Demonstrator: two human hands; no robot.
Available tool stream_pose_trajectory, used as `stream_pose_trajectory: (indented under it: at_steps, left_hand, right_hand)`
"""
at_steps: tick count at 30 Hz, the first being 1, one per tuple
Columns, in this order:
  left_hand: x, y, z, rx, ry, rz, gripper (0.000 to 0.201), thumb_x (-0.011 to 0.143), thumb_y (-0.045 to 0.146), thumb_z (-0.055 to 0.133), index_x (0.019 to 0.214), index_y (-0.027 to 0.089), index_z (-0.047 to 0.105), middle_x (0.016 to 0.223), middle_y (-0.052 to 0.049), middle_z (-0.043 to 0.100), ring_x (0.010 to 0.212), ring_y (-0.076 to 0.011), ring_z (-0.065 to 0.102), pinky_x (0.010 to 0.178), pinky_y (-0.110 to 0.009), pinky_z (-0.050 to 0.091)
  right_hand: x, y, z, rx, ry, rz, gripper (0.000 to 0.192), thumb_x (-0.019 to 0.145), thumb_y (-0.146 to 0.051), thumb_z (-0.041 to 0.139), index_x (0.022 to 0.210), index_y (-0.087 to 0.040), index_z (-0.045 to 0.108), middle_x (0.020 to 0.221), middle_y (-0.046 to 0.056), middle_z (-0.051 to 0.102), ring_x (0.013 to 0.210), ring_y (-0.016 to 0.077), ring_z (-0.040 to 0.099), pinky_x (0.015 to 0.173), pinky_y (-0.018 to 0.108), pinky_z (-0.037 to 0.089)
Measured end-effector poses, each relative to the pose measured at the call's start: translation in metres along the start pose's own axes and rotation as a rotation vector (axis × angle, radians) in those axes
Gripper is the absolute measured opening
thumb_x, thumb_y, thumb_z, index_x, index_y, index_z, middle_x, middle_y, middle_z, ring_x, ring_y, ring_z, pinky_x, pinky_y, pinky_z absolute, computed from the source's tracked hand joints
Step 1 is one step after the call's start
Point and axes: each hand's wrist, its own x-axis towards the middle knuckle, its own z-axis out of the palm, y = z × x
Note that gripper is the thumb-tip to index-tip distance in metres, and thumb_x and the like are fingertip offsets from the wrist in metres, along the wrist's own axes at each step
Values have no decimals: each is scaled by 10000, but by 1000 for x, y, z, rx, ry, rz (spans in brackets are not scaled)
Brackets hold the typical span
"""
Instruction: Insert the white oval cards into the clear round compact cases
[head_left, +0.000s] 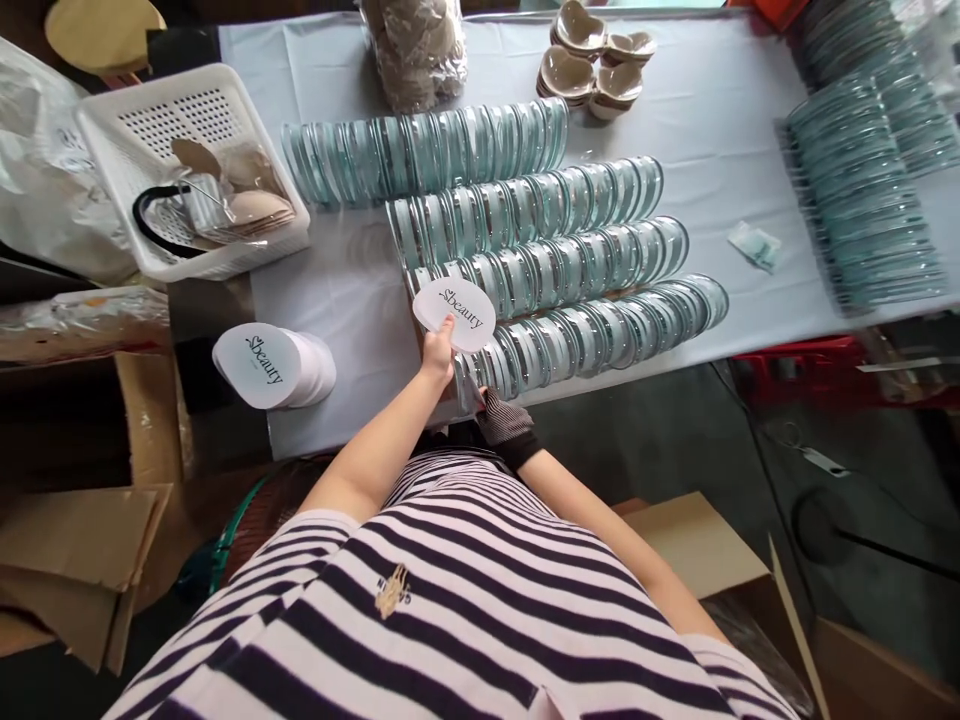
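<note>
My left hand (437,352) pinches a white heart-shaped card (456,313) printed "Sbeauty", held above the near end of the rows of clear plastic cases. My right hand (504,420), in a dark glove, rests at the table's front edge against the nearest row of clear cases (600,335); whether it grips a case is unclear. Several rows of these overlapping cases (525,210) fan across the pale blue tablecloth (720,130). A stack of the same white cards (274,368) sits to the left of my left hand.
A white perforated basket (187,165) with beige puffs stands at the left. Beige heart-shaped puffs (592,65) and a bag of them (416,50) lie at the back. More clear cases (862,200) pile up at the right. Cardboard boxes (75,540) sit on the floor.
</note>
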Motion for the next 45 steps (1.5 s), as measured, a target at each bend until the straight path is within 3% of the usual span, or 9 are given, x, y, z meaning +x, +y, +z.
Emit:
stream_pose_trajectory:
  at_steps: [3,12,17,20,25,28,32,37,45]
  left_hand:
    - [-1,2,-1,0,17,10,223,869,191,680,1079,119,689,1091,-120,741,1060,-232,694,944,-375,556]
    - [1,4,-3,-66,43,5,230,870,187,678,1092,127,686,1142,-120,728,1086,-230,684,966,-378,547]
    - [-3,7,-5,-90,23,-10,262,880,198,667,1132,126,672,1190,-132,711,1134,-237,665,1010,-406,522]
    - [-4,6,-5,-94,11,5,243,890,194,651,1122,124,667,1203,-132,706,1149,-240,657,1016,-412,519]
    - [-3,5,-3,-136,47,25,293,891,205,653,1172,122,635,1201,-138,703,1129,-234,667,1002,-417,529]
    - [0,7,-6,-181,60,0,340,899,206,642,1228,132,602,1204,-135,701,1105,-223,677,985,-413,539]
    - [2,10,-16,-249,68,-20,347,929,224,595,1269,154,584,1243,-134,683,1122,-223,670,976,-419,544]
    - [-2,15,-23,-241,-22,-33,378,938,239,578,1308,160,576,1250,-130,682,1171,-219,641,983,-398,540]
    - [-6,12,-37,-244,45,-59,403,920,240,612,1308,136,577,1285,-156,660,1134,-211,665,989,-371,536]
  right_hand:
    - [17,-13,1,-10,42,35,418,980,-443,385,1292,-193,508,1002,132,725,917,264,698,719,310,455]
    - [22,3,5,0,80,15,306,997,-311,357,1172,-191,579,1070,109,715,919,201,680,703,258,421]
    - [37,-5,3,-53,-16,-35,286,955,-265,437,1185,-194,591,1035,142,711,957,248,674,782,318,459]
    - [42,-3,0,320,-114,10,253,891,-252,508,1123,-202,597,996,125,706,938,236,663,782,324,490]
    - [45,6,8,1217,-417,-2,359,876,-340,499,1227,-280,459,811,-19,673,538,101,544,536,218,469]
    - [45,4,12,1538,-470,133,291,909,-488,503,1067,-244,485,684,-39,618,475,85,483,456,184,400]
    - [45,-7,6,1557,-457,291,416,911,-627,466,818,-222,440,560,-68,504,422,72,399,425,188,362]
    - [47,-24,-8,1395,-322,428,308,964,-428,459,745,-223,390,487,-90,404,393,70,341,413,185,346]
    - [52,-22,-12,1300,-347,319,200,955,-287,464,773,-211,430,525,-88,404,431,76,386,537,217,470]
